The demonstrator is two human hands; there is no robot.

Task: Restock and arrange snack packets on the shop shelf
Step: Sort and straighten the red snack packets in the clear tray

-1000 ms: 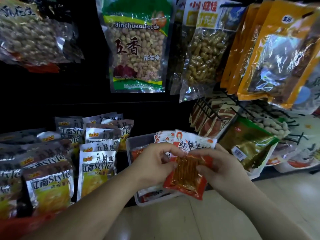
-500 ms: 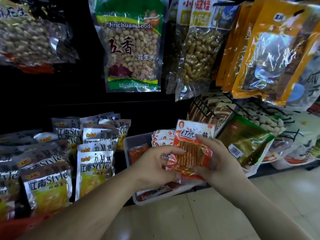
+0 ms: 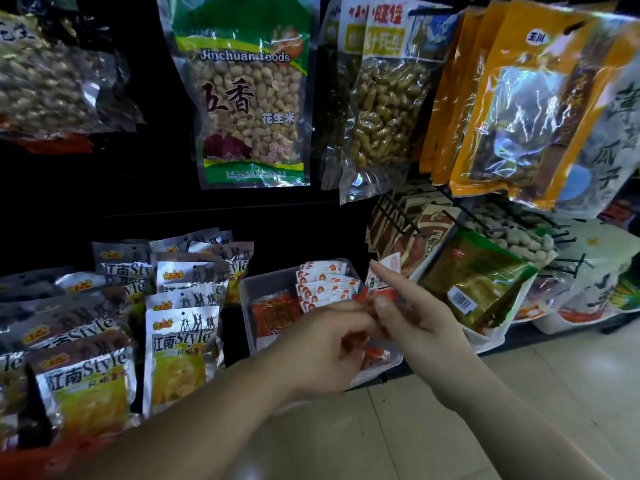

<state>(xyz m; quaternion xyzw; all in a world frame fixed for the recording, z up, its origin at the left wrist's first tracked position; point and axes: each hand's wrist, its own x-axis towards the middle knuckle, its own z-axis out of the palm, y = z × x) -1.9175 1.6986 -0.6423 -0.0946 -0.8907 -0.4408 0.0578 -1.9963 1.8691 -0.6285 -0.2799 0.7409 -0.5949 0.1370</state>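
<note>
Both hands together over clear plastic tray (image 3: pixel 246 289); left hand (image 3: pixel 322 351) and right hand (image 3: pixel 420 327) pinch crinkly red snack packet (image 3: pixel 382 289) between them; flat red-white packets (image 3: pixel 323 282) stacked just beyond left knuckles; glossy silver-yellow pouches (image 3: pixel 180 344) left of left forearm.

Red-and-white snack packets (image 3: pixel 325 284) — green-topped peanut bag (image 3: pixel 251 95)
</note>
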